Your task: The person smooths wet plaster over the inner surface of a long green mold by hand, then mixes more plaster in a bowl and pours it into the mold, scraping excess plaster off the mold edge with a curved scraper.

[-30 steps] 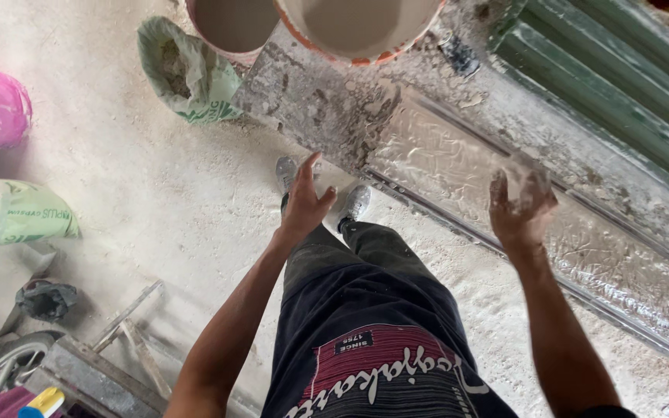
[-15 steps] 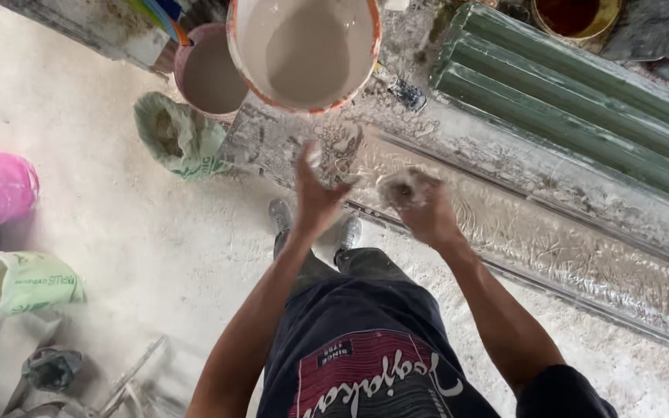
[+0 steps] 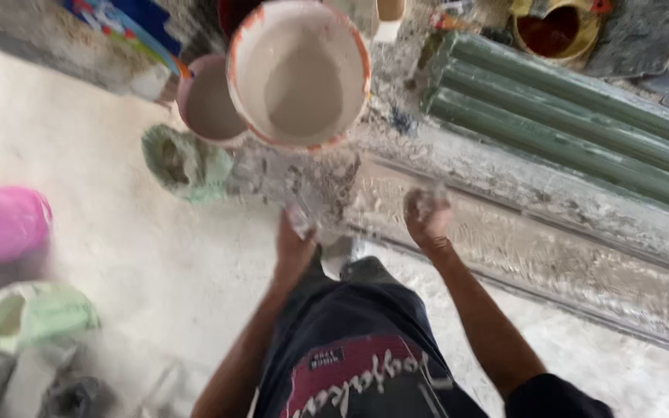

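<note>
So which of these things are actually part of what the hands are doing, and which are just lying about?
In use:
left hand and right hand, both coated in white plaster
long plaster-covered mould under them
big bucket of white mix just ahead

Lying about:
smaller pink bucket
green moulding strips
crumpled green sack
pink container

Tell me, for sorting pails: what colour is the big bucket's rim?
Orange-red, on the big bucket; head view.

I see bare forearms, both hands (image 3: 296, 244) dusted with pale powder. Dark trousers at six o'clock carry a maroon printed patch (image 3: 358, 379).
</note>
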